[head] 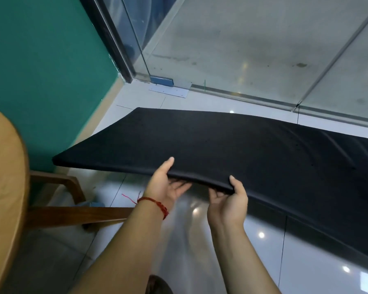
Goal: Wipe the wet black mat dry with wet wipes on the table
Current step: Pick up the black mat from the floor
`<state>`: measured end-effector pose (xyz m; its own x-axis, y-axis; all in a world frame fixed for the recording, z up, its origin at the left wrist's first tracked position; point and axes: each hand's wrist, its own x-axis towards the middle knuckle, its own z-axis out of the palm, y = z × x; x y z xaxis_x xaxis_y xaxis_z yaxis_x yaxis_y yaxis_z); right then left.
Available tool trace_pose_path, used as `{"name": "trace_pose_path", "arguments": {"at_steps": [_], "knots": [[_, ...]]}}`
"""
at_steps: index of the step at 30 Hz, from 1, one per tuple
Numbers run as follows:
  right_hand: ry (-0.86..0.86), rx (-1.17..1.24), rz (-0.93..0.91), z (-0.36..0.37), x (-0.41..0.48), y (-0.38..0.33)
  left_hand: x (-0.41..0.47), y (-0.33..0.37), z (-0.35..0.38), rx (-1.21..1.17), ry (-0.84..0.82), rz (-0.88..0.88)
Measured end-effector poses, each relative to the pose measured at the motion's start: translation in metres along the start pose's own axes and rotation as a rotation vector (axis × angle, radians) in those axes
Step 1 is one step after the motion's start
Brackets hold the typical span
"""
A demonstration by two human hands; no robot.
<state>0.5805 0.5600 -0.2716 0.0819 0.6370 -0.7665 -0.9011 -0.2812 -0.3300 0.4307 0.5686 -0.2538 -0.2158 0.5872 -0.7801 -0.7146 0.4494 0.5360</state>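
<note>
Green wall [40, 71], glass door [242, 39], glossy white floor tiles [221, 251]

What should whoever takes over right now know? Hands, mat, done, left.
Left hand: pinches the black mat at its near edge, thumb on top.
Right hand: grips the same edge beside it.
Mat: held up over the tiled floor, beside the wooden table, not on it. No wipes in view.
Done: no wiping shown.
Left: find wipes, wipe mat dry.

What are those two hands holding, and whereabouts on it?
The black mat: the left hand and right hand both pinch its near edge, thumbs on top, fingers underneath.
</note>
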Motion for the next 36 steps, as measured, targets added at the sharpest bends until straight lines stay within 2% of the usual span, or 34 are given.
{"name": "trace_pose_path", "arguments": {"at_steps": [4,9,15,22,26,36], "knots": [[0.022,0.05,-0.02,0.016,-0.014,-0.021,-0.013,0.059,-0.008,-0.199,0.053,0.189],[-0.014,0.131,-0.019,0.032,-0.037,-0.035,-0.033,0.092,0.013,-0.154,0.019,0.239],[-0.123,0.164,0.131,0.085,-0.073,-0.03,-0.067,0.105,0.056,-0.063,-0.023,0.319],[-0.18,0.183,0.13,0.118,-0.121,-0.05,-0.125,0.135,0.084,0.004,-0.091,0.43],[-0.225,0.104,0.141,0.133,-0.17,-0.043,-0.168,0.158,0.062,-0.047,-0.051,0.499],[-0.375,-0.046,0.246,0.124,-0.318,0.018,-0.306,0.189,-0.059,-0.212,0.026,0.678]]}}
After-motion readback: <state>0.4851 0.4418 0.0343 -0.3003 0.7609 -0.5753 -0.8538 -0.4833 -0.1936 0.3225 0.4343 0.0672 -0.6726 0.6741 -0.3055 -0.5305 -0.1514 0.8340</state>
